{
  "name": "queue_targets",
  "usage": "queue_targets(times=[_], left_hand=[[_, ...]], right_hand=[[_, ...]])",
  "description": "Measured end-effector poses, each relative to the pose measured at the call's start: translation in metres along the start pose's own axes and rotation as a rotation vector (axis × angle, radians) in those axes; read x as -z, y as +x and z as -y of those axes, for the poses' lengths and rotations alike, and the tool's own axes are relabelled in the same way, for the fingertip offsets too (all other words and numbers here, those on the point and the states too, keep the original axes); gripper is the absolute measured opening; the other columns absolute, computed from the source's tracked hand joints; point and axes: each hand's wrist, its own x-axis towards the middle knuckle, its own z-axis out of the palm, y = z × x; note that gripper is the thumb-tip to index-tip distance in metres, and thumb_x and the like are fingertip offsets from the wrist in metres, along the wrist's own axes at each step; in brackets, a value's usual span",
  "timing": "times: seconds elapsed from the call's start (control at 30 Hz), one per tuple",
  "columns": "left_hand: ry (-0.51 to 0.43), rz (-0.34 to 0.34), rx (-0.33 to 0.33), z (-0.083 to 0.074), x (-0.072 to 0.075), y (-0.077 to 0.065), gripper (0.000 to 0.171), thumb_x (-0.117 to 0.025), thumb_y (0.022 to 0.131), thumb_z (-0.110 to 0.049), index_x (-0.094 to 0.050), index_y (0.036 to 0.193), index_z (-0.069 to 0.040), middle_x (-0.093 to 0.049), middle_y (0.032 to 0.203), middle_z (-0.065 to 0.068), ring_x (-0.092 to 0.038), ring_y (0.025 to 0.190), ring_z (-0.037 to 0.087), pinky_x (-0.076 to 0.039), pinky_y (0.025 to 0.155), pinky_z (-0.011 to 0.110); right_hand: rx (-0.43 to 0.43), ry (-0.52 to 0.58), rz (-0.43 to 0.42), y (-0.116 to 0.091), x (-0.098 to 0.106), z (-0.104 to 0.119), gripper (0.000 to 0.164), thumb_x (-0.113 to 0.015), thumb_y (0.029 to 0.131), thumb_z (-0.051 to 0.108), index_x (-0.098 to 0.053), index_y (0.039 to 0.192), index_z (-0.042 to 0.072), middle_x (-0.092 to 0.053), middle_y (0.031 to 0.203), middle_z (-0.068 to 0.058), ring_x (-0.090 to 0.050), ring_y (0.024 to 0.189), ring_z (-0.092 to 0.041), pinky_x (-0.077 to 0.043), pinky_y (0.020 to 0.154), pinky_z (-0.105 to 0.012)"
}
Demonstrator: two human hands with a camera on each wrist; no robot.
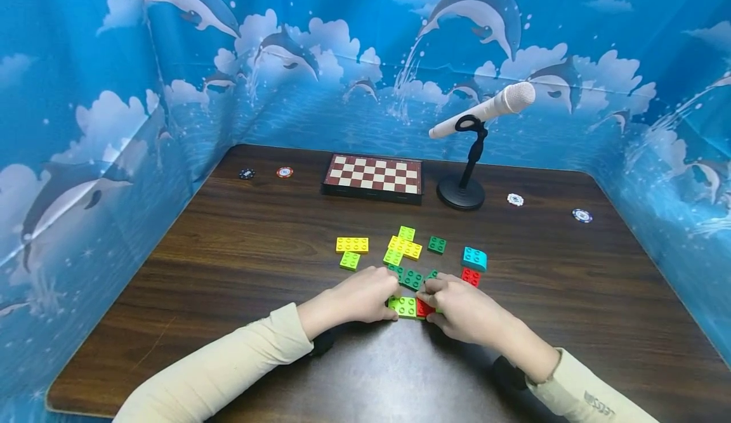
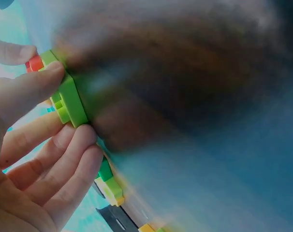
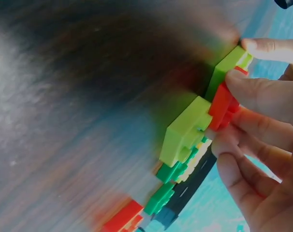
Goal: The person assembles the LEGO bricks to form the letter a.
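Observation:
My left hand point(image 1: 368, 293) pinches a lime green brick point(image 2: 71, 99) between thumb and fingers near the front of the table. My right hand point(image 1: 465, 305) holds a red brick point(image 3: 221, 104) against that lime brick's right part; whether the two are pressed fully together I cannot tell. A second lime brick point(image 3: 187, 128) lies by my right fingers in the right wrist view, mostly hidden by that hand in the head view. Just beyond both hands are dark green bricks point(image 1: 412, 279), partly covered by the fingers.
Farther back lie joined yellow and lime bricks point(image 1: 405, 247), a yellow brick point(image 1: 352, 245), a dark green brick point(image 1: 436, 245) and a blue brick point(image 1: 474, 258) beside a red one point(image 1: 471, 276). A checkered board point(image 1: 374, 174), a microphone on a stand point(image 1: 474, 150) and several poker chips point(image 1: 515, 200) stand behind.

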Motion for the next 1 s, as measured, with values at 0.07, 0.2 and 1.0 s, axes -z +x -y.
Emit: queue_targets(times=[0.07,0.2,1.0], left_hand=[[-0.009,0.005,0.007,0.0,0.002,0.0,0.022,-0.074,0.074,-0.034,-0.063,0.067,-0.016,-0.047,0.061,-0.01,-0.034,0.049,0.005,-0.03,0.045,0.021],[-0.042,0.022,0.035,0.0,0.003,0.0,0.021,-0.074,0.074,-0.033,-0.063,0.068,-0.016,-0.047,0.058,-0.01,-0.032,0.047,0.006,-0.029,0.045,0.021],[-0.002,-0.152,0.267,0.046,0.03,-0.033,0.029,-0.071,0.076,-0.014,-0.068,0.102,-0.003,-0.063,0.101,0.008,-0.059,0.089,0.017,-0.048,0.077,0.033]], right_hand=[[-0.007,0.004,0.004,0.001,0.0,0.0,0.03,-0.077,0.071,0.02,-0.07,0.098,0.01,-0.058,0.089,0.003,-0.045,0.079,-0.011,-0.046,0.068,-0.024],[-0.065,0.063,0.017,0.003,-0.001,-0.004,0.037,-0.077,0.071,0.024,-0.068,0.104,0.011,-0.059,0.089,0.004,-0.046,0.078,-0.009,-0.045,0.066,-0.022],[-0.186,0.175,0.02,-0.004,-0.006,-0.009,0.03,-0.073,0.074,0.033,-0.067,0.099,0.017,-0.055,0.086,0.01,-0.046,0.078,-0.007,-0.032,0.067,-0.03]])
